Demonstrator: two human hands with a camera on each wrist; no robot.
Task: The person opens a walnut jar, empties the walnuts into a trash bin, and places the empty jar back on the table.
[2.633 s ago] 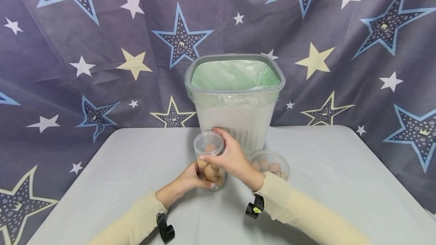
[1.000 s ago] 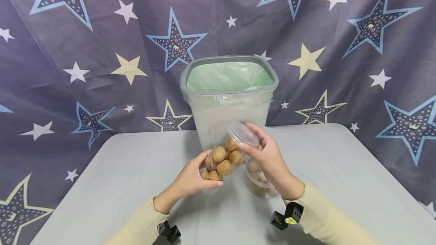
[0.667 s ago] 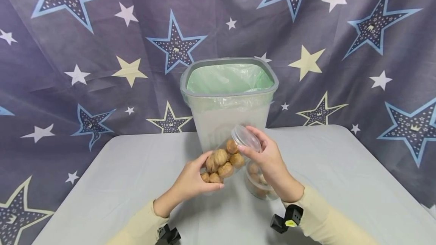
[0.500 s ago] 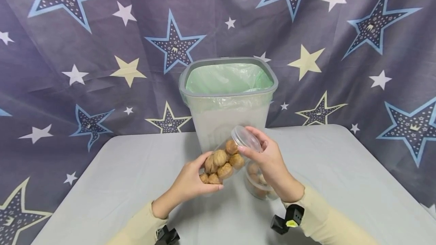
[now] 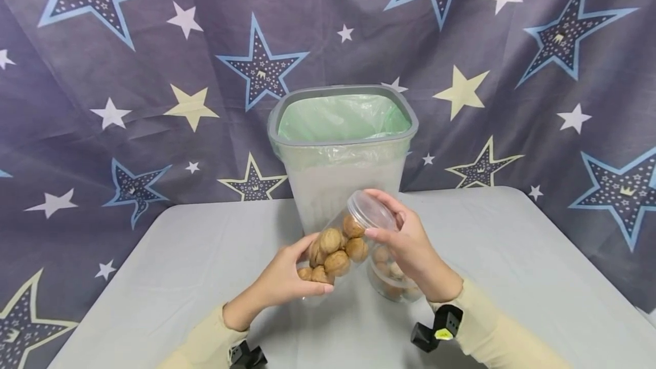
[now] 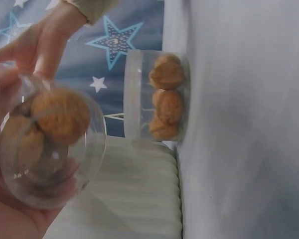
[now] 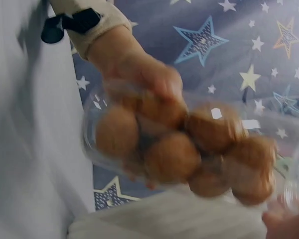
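Observation:
A clear plastic jar of walnuts is held tilted above the table, its top end pointing up and right. My left hand grips the jar's lower part, with thumb and fingers on opposite sides. At the upper end, my right hand grips the clear screw lid by its rim; whether the threads are still engaged I cannot tell. In the right wrist view several walnuts show through the jar wall. The left wrist view looks at the jar's round base.
Below my right hand a low, clear round container with more walnuts stands on the grey-covered table. Behind the jar is a pale bin with a grey rim and a green liner. A star-patterned curtain hangs behind.
From standing upright near the bin, the jar has been lifted and tipped to the right, with both hands staying on it. Over the last half second, my right hand has shifted slightly around the lid.

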